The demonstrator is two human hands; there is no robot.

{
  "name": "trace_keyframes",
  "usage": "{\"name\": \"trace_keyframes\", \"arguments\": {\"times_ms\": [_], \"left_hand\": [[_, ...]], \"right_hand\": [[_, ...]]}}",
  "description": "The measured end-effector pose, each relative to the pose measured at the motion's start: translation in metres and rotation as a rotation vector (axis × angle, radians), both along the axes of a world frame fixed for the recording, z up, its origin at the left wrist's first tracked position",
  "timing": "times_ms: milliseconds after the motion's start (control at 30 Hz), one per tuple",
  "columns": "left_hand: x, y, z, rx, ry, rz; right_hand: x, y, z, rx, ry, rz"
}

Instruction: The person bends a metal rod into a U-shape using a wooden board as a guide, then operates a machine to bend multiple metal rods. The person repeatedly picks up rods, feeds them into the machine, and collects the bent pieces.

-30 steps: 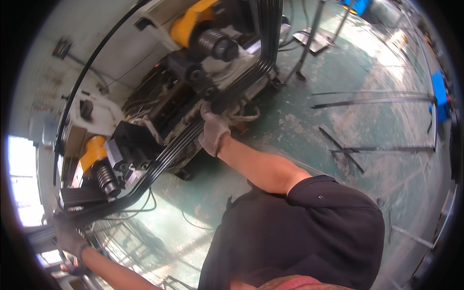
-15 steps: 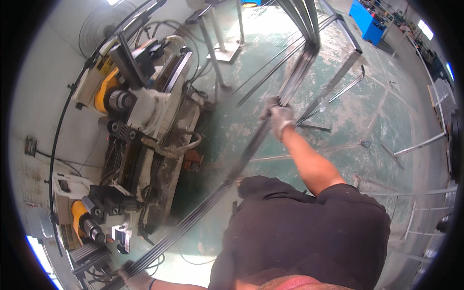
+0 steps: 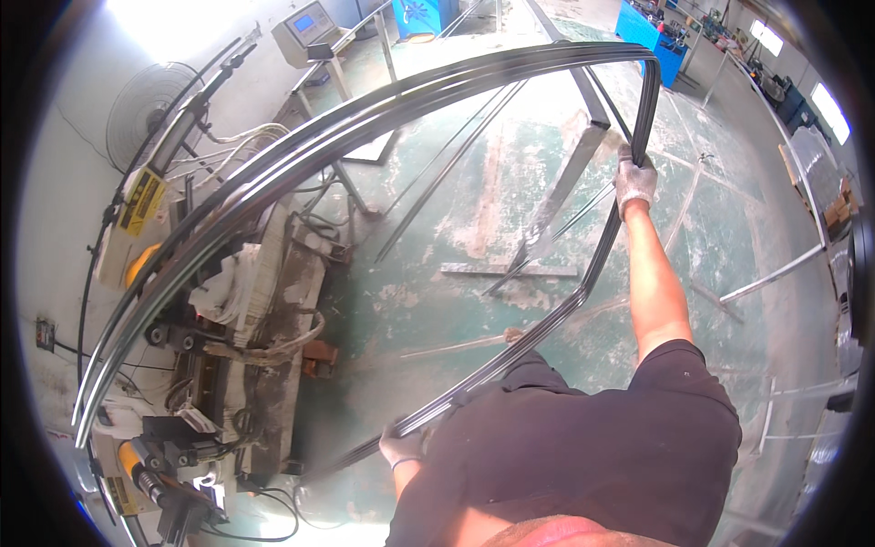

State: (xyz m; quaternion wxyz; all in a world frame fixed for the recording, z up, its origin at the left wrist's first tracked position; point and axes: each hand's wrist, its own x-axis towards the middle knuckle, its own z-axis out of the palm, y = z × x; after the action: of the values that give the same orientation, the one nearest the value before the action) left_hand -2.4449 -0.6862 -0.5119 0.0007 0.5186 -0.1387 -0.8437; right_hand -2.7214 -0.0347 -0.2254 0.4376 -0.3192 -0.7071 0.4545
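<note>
A bundle of long, thin dark metal strips (image 3: 538, 333), bent at several places, spans the view. My right hand (image 3: 635, 187), in a pale work glove, is closed around its upright stretch, just below the top right bend. From that bend the long upper run sweeps left across to the wall side. My left hand (image 3: 401, 447), also gloved, is at the lower run beside my body, with its fingers wrapped round the strips. The lower left end of the bundle is blurred and goes past my left hand.
On the left stands a machine (image 3: 260, 356) with hoses and yellow parts, near a wall fan (image 3: 150, 114). Ahead is a metal stand (image 3: 561, 173) with a flat foot on the green floor. A blue cabinet (image 3: 652, 41) and a control box (image 3: 308, 32) stand farther off.
The bundle has swung round, its long bent run now crossing the upper view toward the left. My right hand has moved right; my left hand has come in from the lower left toward my body.
</note>
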Motion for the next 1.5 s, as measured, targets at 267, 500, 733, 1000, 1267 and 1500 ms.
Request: {"name": "trace_keyframes", "arguments": {"times_ms": [267,500,733,1000,1267,1500], "left_hand": [[-0.07,0.202,0.043,0.081,-0.164,-0.401],[-0.126,0.191,0.064,-0.481,-0.145,-0.377],[-0.11,0.212,0.081,-0.574,-0.222,-0.34],[-0.019,0.24,0.096,-0.747,-0.328,-0.477],[0.172,0.211,0.103,-0.999,-0.571,-0.365],[0.396,0.195,0.075,-0.994,-0.769,-0.055]], "right_hand": [[-0.136,0.186,-0.041,0.189,-0.399,0.032],[-0.23,0.253,-0.101,0.358,-0.689,0.024],[-0.308,0.267,0.001,0.333,-1.074,-0.012],[-0.167,0.163,-0.252,1.293,-1.76,0.729],[0.085,-0.115,-0.443,0.188,-1.516,1.544],[0.132,-0.364,-0.336,0.062,-1.281,1.753]]}}
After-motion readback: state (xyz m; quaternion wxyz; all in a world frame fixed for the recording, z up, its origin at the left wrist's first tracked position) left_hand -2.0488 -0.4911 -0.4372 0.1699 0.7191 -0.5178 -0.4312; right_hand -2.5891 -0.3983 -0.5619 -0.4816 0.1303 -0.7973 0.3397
